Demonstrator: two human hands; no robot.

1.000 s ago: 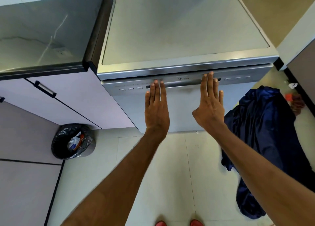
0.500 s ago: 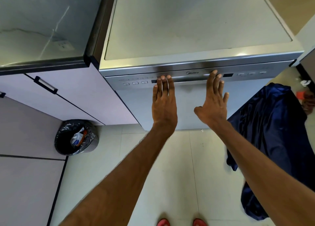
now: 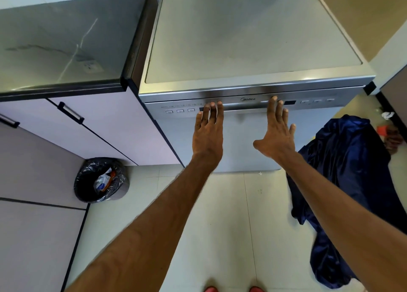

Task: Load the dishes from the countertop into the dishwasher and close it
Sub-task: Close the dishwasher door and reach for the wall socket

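The dishwasher [image 3: 253, 40], a boxy silver-grey unit with a flat matte top and brushed-metal front edge, stands on the pale tiled floor [image 3: 231, 214] just beside a cabinet. Its door [image 3: 239, 142] is shut. "Midea" is printed at the middle of the control strip, with small square buttons [image 3: 180, 110] to the left and more at the right; their labels are too small to read.

The countertop [image 3: 61, 45], to the left, is dark, glossy and veined like stone. A shiny navy cloth [image 3: 352, 170] lies crumpled on the floor at the right. A round bin [image 3: 101, 180] with a black liner holds wrappers.

The left hand [image 3: 208, 135] and right hand [image 3: 276, 137] lie flat against the door, fingers straight, tips at the handle slot, holding nothing.
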